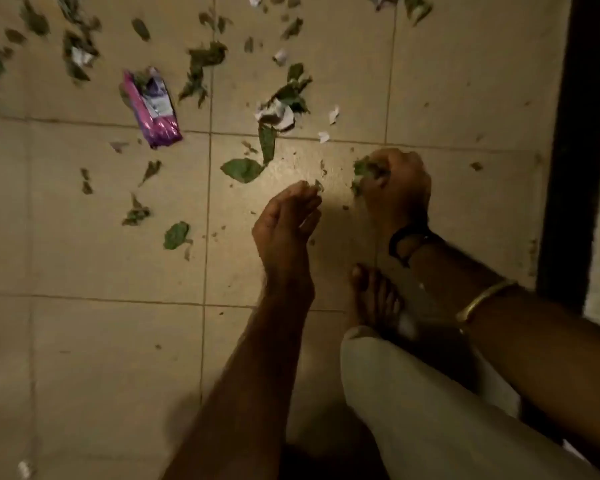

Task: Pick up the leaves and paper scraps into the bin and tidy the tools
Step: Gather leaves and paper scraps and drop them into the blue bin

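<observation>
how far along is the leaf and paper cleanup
Early. Done: only a bunch of leaves gathered in the right hand. In hand: the left hand pinches a small leaf bit. Left: many leaves, paper scraps and a purple wrapper on the tiled floor; no bin or tools in view.

One wide-angle camera, worn on my head, looks steeply down, almost straight at the tiled floor [94, 341] in front of me. It sits close. My forearms run in from the bottom edge. My left hand [286, 220] and right hand [397, 192] meet just right of centre. My bare foot [374, 299] and trouser leg [413, 410] fill the frame's lower right, nearest the lens. The top of the frame faces outward, over scattered leaves [243, 169] on the farther tiles, which are blurred. A dark upright [568, 150], perhaps a door frame, closes the right edge.
</observation>
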